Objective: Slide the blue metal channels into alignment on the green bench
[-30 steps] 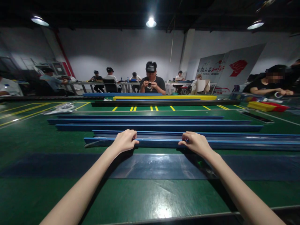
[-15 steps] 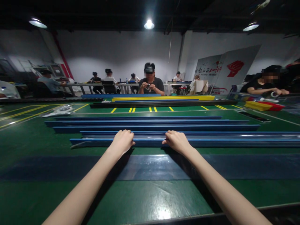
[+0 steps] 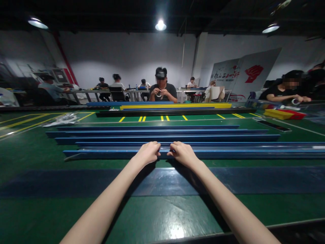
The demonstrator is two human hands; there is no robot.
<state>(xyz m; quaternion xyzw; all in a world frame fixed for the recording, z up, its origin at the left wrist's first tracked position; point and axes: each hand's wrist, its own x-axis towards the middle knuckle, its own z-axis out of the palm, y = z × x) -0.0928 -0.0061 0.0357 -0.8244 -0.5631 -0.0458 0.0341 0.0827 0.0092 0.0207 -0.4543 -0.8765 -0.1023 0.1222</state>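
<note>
Both hands are at the nearest long blue plastic channel (image 3: 106, 155), which lies crosswise on the green table. My left hand (image 3: 149, 151) is closed over its near wall, fingers bent down into the trough. Close by on the right, my right hand (image 3: 182, 152) grips the same wall in a similar way. The fingertips are partly hidden, and a shiny clear layer shows inside the channel. Between me and the channel, a wide transparent strip (image 3: 162, 183) lies flat on the table.
Several more blue channels (image 3: 215, 138) lie parallel just beyond. Farther off are a yellow profile (image 3: 177, 105), a black one (image 3: 177, 112), a crumpled plastic bag (image 3: 62, 119), a phone (image 3: 273, 124) and a yellow tray (image 3: 279, 114). A person (image 3: 162, 89) sits opposite, others around.
The nearest channel has slid a little to the left. My left hand has moved right and my right hand slightly left, so they are closer together.
</note>
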